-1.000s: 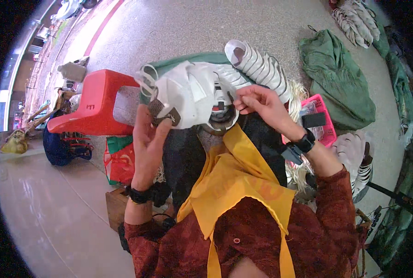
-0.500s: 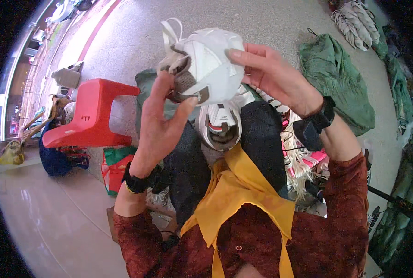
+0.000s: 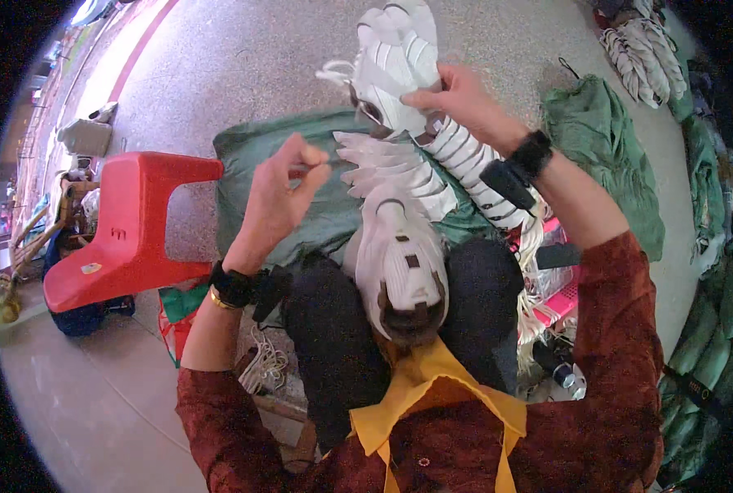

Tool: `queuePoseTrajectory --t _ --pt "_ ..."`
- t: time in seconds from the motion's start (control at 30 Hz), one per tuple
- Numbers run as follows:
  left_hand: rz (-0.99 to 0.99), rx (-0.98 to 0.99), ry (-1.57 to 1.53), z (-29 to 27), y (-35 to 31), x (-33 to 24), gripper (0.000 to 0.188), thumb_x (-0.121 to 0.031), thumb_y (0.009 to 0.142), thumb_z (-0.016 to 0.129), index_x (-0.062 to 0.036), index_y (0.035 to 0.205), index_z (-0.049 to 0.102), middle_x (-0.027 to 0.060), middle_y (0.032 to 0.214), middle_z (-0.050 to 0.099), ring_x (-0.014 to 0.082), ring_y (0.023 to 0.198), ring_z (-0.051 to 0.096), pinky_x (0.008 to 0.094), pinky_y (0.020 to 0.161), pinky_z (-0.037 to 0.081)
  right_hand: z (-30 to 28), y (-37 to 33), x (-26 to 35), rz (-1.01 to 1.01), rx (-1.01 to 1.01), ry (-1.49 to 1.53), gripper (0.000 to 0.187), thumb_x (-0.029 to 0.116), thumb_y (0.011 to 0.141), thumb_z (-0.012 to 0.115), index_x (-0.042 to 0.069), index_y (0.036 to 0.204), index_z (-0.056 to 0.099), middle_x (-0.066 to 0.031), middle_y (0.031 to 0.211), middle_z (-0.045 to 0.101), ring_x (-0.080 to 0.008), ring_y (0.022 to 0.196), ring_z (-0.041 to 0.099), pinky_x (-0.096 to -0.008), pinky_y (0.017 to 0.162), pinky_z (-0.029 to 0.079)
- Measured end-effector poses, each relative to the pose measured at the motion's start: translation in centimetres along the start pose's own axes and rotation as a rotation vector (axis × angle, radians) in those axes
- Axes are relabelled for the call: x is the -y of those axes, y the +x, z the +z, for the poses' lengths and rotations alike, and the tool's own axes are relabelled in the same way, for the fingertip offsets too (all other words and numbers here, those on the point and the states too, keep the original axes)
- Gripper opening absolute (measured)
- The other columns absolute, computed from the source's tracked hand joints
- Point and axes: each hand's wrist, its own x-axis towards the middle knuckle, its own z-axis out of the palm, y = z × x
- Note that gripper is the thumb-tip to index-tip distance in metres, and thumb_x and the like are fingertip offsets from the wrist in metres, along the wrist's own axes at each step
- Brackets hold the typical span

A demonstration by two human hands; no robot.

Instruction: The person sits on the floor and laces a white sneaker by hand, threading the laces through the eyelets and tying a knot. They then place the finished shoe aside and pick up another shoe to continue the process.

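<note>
My right hand [image 3: 453,94] grips a white shoe upper [image 3: 391,78] with a loop at its heel, its thumb on the near side. More white uppers show just beyond it. My left hand [image 3: 288,177] is off the upper, to its lower left, thumb and fingers curled together; whatever lies between them is hidden. A bundle of nested white shoe uppers [image 3: 395,255] rests between my knees, a brown-lined opening toward me. Beyond it, a fanned row of white uppers [image 3: 391,168] lies on a green cloth [image 3: 260,177]. Another row [image 3: 469,168] runs beneath my right wrist.
A red plastic chair [image 3: 140,218] lies tipped at the left. Green sacks [image 3: 605,140] and a bundle of white uppers [image 3: 642,62] are at the far right. White laces and a pink basket [image 3: 560,296] sit by my right knee. White cords [image 3: 264,361] lie by my left knee.
My left hand has let go of the white upper and drawn back. My right hand has kept hold, and the upper has moved away toward the rows on the cloth.
</note>
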Motion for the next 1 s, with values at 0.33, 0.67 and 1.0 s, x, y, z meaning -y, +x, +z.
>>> queuePoseTrajectory --t 0.33,0.67,1.0 --pt "-0.328 0.272 0.071 2.8 -0.2 14.6 0.019 -0.013 0.092 0.069 -0.0023 0.092 0.053 0.0057 0.088 0.067 0.0142 0.082 0.064 0.0330 0.078 0.055 2.8 10.1 -16.6 -0.199 -0.110 -0.593 0.036 0.032 0.071 0.077 0.000 0.083 0.065 -0.0173 0.078 0.066 -0.0344 0.075 0.065 -0.0435 0.069 0.050" --pt "-0.357 0.467 -0.083 8.9 -1.8 21.2 0.026 -0.015 0.086 0.074 -0.0025 0.101 0.057 0.0067 0.094 0.064 0.0173 0.089 0.063 0.0354 0.082 0.053 8.0 13.8 -21.4 -0.079 0.530 -0.774 0.037 0.024 0.059 0.074 -0.002 0.086 0.070 -0.0238 0.087 0.071 -0.0408 0.084 0.069 -0.0478 0.074 0.054" --pt "-0.333 0.418 -0.129 11.2 -2.2 22.4 0.031 -0.015 0.087 0.075 -0.0037 0.107 0.056 0.0053 0.096 0.059 0.0174 0.094 0.060 0.0345 0.083 0.054 9.0 13.8 -17.5 0.175 0.728 -0.795 0.045 0.036 0.057 0.071 0.000 0.084 0.074 -0.0225 0.088 0.073 -0.0383 0.083 0.070 -0.0453 0.074 0.054"
